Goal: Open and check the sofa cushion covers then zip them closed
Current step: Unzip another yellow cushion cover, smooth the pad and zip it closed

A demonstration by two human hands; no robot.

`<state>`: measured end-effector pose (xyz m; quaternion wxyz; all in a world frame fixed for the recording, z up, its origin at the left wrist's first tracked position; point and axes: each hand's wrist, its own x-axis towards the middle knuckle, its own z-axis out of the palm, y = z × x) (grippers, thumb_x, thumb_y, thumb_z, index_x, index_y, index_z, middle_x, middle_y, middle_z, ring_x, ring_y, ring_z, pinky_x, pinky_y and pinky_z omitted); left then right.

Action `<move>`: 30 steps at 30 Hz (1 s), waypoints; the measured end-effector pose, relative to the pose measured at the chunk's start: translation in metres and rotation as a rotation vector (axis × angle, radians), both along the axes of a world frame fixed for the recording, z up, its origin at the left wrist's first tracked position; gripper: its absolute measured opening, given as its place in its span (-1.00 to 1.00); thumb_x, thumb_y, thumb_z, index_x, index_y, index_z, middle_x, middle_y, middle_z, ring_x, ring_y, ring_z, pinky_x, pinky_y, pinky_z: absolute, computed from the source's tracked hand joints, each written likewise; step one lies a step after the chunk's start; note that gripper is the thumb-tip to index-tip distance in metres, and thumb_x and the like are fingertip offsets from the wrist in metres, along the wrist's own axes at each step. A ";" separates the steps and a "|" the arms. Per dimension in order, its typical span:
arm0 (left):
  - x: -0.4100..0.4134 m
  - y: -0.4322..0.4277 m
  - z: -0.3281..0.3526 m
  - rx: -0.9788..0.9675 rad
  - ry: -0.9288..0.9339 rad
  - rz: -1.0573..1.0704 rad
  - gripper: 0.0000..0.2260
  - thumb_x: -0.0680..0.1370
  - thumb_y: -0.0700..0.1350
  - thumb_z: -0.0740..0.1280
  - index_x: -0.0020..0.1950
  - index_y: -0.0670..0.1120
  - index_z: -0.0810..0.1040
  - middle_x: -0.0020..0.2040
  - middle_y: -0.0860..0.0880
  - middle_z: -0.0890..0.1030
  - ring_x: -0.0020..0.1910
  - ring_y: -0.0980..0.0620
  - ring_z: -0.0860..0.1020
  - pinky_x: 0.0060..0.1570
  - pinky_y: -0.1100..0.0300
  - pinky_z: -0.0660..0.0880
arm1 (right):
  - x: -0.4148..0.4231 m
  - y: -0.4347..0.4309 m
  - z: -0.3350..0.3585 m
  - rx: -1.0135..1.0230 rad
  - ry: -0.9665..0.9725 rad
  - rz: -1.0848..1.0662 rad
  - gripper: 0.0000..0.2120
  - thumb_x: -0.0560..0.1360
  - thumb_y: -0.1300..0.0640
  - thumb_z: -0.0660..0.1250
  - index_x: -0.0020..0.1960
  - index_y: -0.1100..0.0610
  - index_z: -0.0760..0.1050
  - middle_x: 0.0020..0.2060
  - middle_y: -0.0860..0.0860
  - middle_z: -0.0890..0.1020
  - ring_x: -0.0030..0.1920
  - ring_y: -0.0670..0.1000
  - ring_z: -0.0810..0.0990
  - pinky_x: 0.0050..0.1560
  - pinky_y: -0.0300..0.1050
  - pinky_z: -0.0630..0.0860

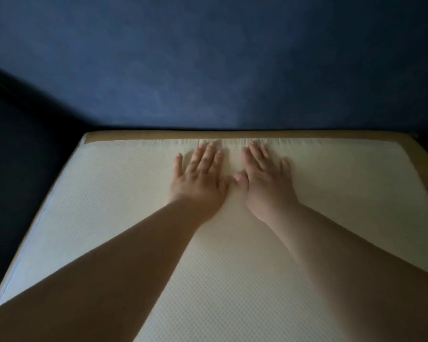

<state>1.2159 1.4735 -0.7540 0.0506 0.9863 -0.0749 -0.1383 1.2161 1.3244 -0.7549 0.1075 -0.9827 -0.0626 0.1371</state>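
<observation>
A large cream cushion (pixel 104 218) with a dotted, textured cover lies flat in front of me and fills most of the view. Along its far edge and right side runs a tan strip (pixel 307 135). My left hand (pixel 199 177) and my right hand (pixel 263 177) rest palm down side by side near the far edge, fingers spread and pointing away from me, thumbs almost touching. Both hands hold nothing. No zip is visible from here.
The dark blue back of the sofa (pixel 220 65) rises right behind the cushion. A darker blue sofa arm (pixel 17 156) lies to the left of the cushion. My forearms cross the near part of the cushion.
</observation>
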 end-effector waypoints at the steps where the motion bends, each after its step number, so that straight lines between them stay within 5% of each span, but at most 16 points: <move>1: -0.001 -0.005 0.008 -0.002 -0.054 -0.006 -0.48 0.62 0.14 -0.21 0.55 0.05 -0.27 0.54 0.09 -0.34 0.48 0.12 -0.37 0.45 -0.06 -0.36 | -0.001 -0.007 0.007 0.047 -0.091 -0.025 -0.41 0.64 -0.12 -0.14 0.60 0.06 -0.15 0.59 -0.01 -0.16 0.57 -0.02 -0.21 0.50 0.18 -0.19; 4: -0.007 -0.036 0.023 -0.095 -0.264 -0.043 -0.48 0.62 0.08 -0.22 0.54 0.02 -0.31 0.50 0.08 -0.41 0.48 0.10 -0.39 0.46 -0.05 -0.34 | -0.008 -0.042 0.018 0.074 -0.384 -0.177 -0.39 0.62 -0.11 -0.09 0.60 0.09 -0.08 0.59 0.03 -0.09 0.58 0.03 -0.14 0.48 0.22 -0.14; 8: -0.012 -0.074 -0.001 -0.055 0.015 -0.070 -0.48 0.62 0.13 -0.20 0.54 0.06 -0.29 0.54 0.09 -0.35 0.48 0.13 -0.39 0.47 -0.01 -0.34 | -0.019 -0.070 -0.002 -0.091 0.022 -0.098 -0.36 0.59 -0.17 -0.26 0.59 0.04 -0.27 0.56 -0.03 -0.30 0.54 -0.01 -0.34 0.52 0.19 -0.23; 10: -0.010 -0.076 -0.002 -0.035 0.027 -0.023 -0.48 0.62 0.13 -0.20 0.56 0.06 -0.24 0.55 0.10 -0.29 0.49 0.14 -0.36 0.47 -0.02 -0.33 | -0.014 -0.074 -0.004 -0.045 0.039 -0.078 -0.38 0.62 -0.16 -0.22 0.59 0.05 -0.25 0.57 -0.02 -0.26 0.55 0.00 -0.32 0.52 0.18 -0.23; 15: -0.007 -0.128 0.032 -0.125 -0.255 -0.081 -0.47 0.60 0.11 -0.28 0.54 0.01 -0.32 0.51 0.07 -0.42 0.46 0.10 -0.44 0.45 -0.05 -0.37 | -0.022 -0.125 0.022 0.057 -0.413 -0.240 -0.37 0.62 -0.15 -0.07 0.60 0.08 -0.08 0.59 0.02 -0.12 0.58 0.04 -0.18 0.47 0.25 -0.19; 20: -0.010 -0.192 -0.007 -0.107 -0.010 -0.122 -0.46 0.61 0.21 -0.24 0.54 0.06 -0.29 0.54 0.07 -0.35 0.48 0.11 -0.39 0.47 -0.06 -0.32 | -0.035 -0.186 -0.008 -0.124 -0.045 -0.255 -0.36 0.60 -0.21 -0.26 0.60 0.03 -0.23 0.57 -0.04 -0.26 0.54 -0.02 -0.33 0.52 0.22 -0.22; 30: -0.013 -0.194 -0.018 -0.011 -0.045 -0.131 -0.45 0.60 0.23 -0.28 0.53 0.05 -0.32 0.52 0.10 -0.36 0.48 0.11 -0.39 0.48 -0.05 -0.31 | -0.034 -0.187 -0.021 -0.089 -0.091 -0.262 -0.38 0.60 -0.21 -0.28 0.57 0.04 -0.28 0.56 -0.04 -0.28 0.54 -0.02 -0.34 0.50 0.20 -0.29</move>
